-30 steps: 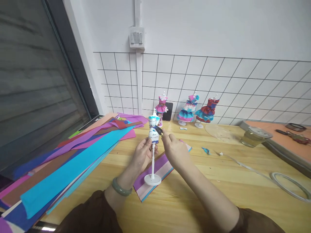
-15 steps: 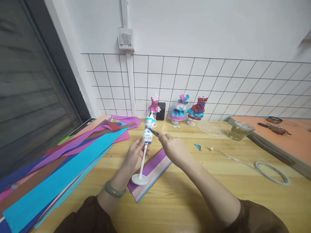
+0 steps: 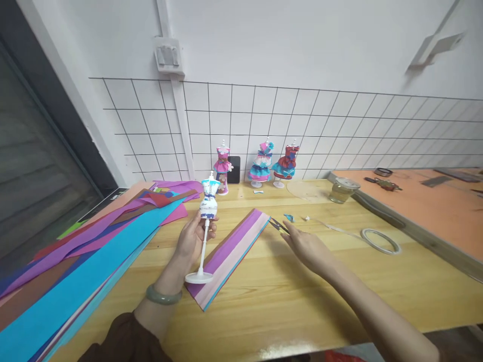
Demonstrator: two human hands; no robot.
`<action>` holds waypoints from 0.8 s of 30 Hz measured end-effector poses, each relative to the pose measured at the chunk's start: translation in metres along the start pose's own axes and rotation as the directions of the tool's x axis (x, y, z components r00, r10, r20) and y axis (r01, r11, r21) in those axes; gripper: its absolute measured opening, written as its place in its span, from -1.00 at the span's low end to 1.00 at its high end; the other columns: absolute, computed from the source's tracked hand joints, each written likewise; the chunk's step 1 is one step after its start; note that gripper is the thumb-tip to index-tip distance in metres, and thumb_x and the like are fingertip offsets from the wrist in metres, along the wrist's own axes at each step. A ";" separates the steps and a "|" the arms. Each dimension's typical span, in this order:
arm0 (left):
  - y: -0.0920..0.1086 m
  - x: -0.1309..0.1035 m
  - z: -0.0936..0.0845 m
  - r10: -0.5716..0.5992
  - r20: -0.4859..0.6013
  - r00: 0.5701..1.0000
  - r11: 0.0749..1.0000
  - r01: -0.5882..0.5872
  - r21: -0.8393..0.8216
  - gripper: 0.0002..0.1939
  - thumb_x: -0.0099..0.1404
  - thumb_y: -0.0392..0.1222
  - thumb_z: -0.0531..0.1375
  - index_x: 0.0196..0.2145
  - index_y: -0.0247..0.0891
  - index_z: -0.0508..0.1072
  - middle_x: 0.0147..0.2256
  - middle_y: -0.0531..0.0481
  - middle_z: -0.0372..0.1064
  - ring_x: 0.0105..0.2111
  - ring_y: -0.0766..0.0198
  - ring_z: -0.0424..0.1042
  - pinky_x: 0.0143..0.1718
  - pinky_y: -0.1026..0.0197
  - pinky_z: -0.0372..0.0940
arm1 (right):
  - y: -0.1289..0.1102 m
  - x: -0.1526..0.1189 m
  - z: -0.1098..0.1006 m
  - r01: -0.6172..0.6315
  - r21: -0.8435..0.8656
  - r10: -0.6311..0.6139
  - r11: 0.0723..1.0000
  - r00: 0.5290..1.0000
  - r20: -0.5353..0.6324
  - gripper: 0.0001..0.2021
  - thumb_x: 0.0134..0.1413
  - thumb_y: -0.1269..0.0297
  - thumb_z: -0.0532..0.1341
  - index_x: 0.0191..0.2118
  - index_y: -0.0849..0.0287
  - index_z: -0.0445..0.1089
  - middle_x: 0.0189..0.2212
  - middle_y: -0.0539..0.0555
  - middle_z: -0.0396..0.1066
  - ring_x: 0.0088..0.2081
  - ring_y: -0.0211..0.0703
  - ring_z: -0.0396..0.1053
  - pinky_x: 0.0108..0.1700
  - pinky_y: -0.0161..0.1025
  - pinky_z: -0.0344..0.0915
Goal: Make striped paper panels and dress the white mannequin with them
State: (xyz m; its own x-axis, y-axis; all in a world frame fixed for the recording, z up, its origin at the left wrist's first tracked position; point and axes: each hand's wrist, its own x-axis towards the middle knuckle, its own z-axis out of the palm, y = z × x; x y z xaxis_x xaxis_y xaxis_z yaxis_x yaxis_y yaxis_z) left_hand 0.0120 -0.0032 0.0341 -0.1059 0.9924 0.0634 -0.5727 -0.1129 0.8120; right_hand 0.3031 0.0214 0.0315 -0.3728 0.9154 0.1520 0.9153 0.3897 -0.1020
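My left hand (image 3: 191,236) is wrapped round the lower body of a small white mannequin (image 3: 209,201) with blue and turquoise patches; its round base hangs over one end of a striped paper strip. My right hand (image 3: 307,249) is closed on dark scissors (image 3: 279,226), low over the table, with the blades beside the far right end of the striped strip (image 3: 234,251). Just beyond the scissors lies a small blue scrap (image 3: 289,218).
Long coloured paper strips (image 3: 113,256) cover the left side. Along the tiled wall stand three dressed mannequins (image 3: 260,163) and a black phone (image 3: 234,170). To the right are a glass jar (image 3: 344,191), a tape roll (image 3: 381,241) and an orange mat (image 3: 426,201).
My right hand has carried the scissors away from the mannequin, right and down to the table. The mannequin stays in my left hand. The whole view has turned right.
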 end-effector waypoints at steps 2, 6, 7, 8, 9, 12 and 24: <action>-0.003 -0.002 0.004 -0.005 0.017 1.000 1.000 0.005 0.023 -0.73 0.17 -0.08 0.14 -0.28 -0.37 0.35 -0.36 -0.15 0.42 -0.53 0.34 0.36 -0.59 0.33 0.23 | 0.028 -0.014 0.014 -0.070 -0.085 0.072 0.994 0.997 0.015 -0.63 0.20 0.30 -0.09 0.05 0.37 0.18 -0.22 0.34 0.42 -0.19 0.02 0.40 -0.22 -0.14 0.27; -0.011 -0.006 0.011 -0.016 0.076 0.997 0.999 0.013 0.037 -0.71 0.17 -0.07 0.13 -0.28 -0.39 0.35 -0.34 -0.19 0.43 -0.51 0.28 0.39 -0.58 0.29 0.26 | 0.060 -0.034 0.039 -0.062 -0.196 0.067 0.979 0.998 0.019 -0.73 0.11 0.47 -0.03 -0.12 0.30 0.32 -0.31 0.28 0.41 -0.29 -0.06 0.39 -0.23 -0.19 0.25; -0.012 -0.008 0.012 -0.022 0.090 0.996 0.999 0.019 0.032 -0.71 0.18 -0.07 0.13 -0.27 -0.39 0.35 -0.34 -0.19 0.43 -0.50 0.27 0.40 -0.57 0.28 0.27 | 0.062 -0.036 0.043 -0.078 -0.216 0.085 0.973 0.996 0.021 -0.74 0.11 0.48 -0.03 -0.14 0.29 0.33 -0.35 0.27 0.41 -0.31 -0.06 0.38 -0.24 -0.18 0.25; -0.013 -0.009 0.014 -0.027 0.106 0.994 0.999 0.025 0.024 -0.71 0.18 -0.07 0.12 -0.27 -0.39 0.34 -0.34 -0.20 0.43 -0.50 0.27 0.40 -0.56 0.27 0.28 | 0.062 -0.037 0.045 -0.111 -0.241 0.116 0.964 0.993 0.006 -0.74 0.11 0.48 -0.03 -0.16 0.29 0.34 -0.35 0.26 0.40 -0.31 -0.04 0.37 -0.24 -0.15 0.25; -0.014 -0.010 0.015 -0.035 0.123 0.992 0.999 0.033 0.016 -0.72 0.19 -0.08 0.12 -0.27 -0.39 0.34 -0.34 -0.20 0.43 -0.49 0.26 0.41 -0.55 0.27 0.28 | 0.059 -0.037 0.045 -0.147 -0.268 0.146 0.952 0.989 -0.025 -0.75 0.10 0.48 -0.02 -0.17 0.28 0.35 -0.32 0.28 0.39 -0.27 0.01 0.36 -0.23 -0.10 0.24; -0.015 -0.014 0.018 -0.059 0.184 0.981 0.998 0.061 -0.008 -0.76 0.23 -0.11 0.08 -0.26 -0.36 0.33 -0.33 -0.19 0.42 -0.44 0.24 0.42 -0.49 0.24 0.30 | 0.035 -0.027 0.035 -0.213 -0.249 0.179 0.945 0.972 -0.153 -0.74 0.08 0.46 0.02 -0.17 0.25 0.38 -0.09 0.35 0.31 -0.04 0.18 0.23 -0.11 0.08 0.16; -0.019 -0.016 0.019 -0.085 0.245 0.966 0.994 0.100 -0.048 -0.73 0.22 -0.13 0.10 -0.14 -0.28 0.32 -0.31 -0.14 0.41 -0.39 0.19 0.44 -0.37 0.14 0.32 | -0.105 0.066 -0.027 0.162 0.862 -0.114 0.481 0.986 -0.122 -0.65 0.07 0.09 0.07 -0.33 0.26 0.46 -0.45 0.07 0.46 -0.40 -0.15 0.38 -0.34 -0.26 0.25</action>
State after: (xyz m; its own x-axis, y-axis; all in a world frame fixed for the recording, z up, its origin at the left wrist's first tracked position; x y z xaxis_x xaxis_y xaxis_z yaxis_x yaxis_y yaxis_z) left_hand 0.0397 -0.0160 0.0290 0.1454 0.9803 0.1339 -0.6185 -0.0156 0.7857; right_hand 0.1861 0.0381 0.0792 -0.4528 0.8459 0.2819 0.2479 0.4231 -0.8715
